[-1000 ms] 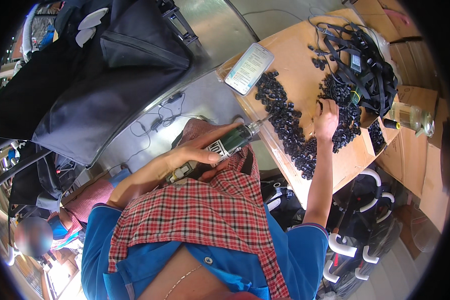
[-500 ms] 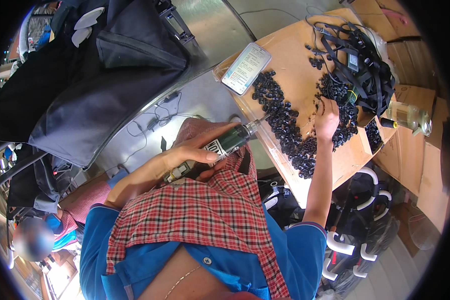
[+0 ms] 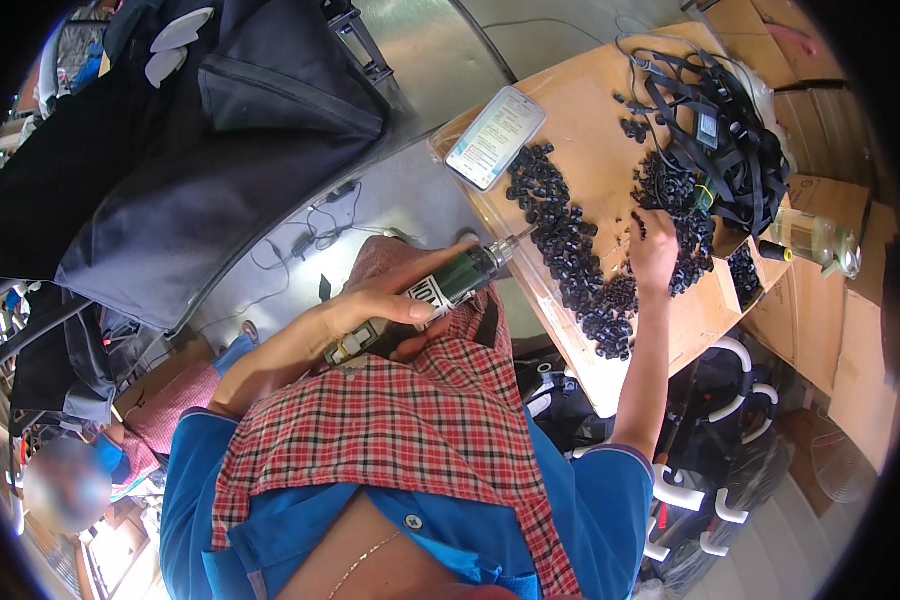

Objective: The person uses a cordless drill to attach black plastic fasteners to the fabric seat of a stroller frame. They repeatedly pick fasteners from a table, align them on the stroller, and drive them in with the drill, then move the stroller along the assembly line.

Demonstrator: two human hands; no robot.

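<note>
My left hand (image 3: 375,312) is wrapped round a dark green and black power screwdriver (image 3: 453,285). Its metal bit points right, to the near edge of the wooden table. Over the table, my right hand (image 3: 654,250) has its fingertips bent together at a pile of small black plastic parts (image 3: 682,200). A small dark piece shows at the fingertips, too small to name surely. A second heap of black parts (image 3: 560,225) curves down the table between the screwdriver and my right hand.
A phone with a lit screen (image 3: 495,138) lies at the table's left corner. Black straps and cables (image 3: 735,130) are tangled at the far right, beside a clear bottle (image 3: 818,240). A large black fabric piece (image 3: 230,150) fills the upper left. Another person (image 3: 160,430) is at lower left.
My right hand has moved slightly nearer to me, and its fingers have drawn in. My left hand keeps the screwdriver nearly still.
</note>
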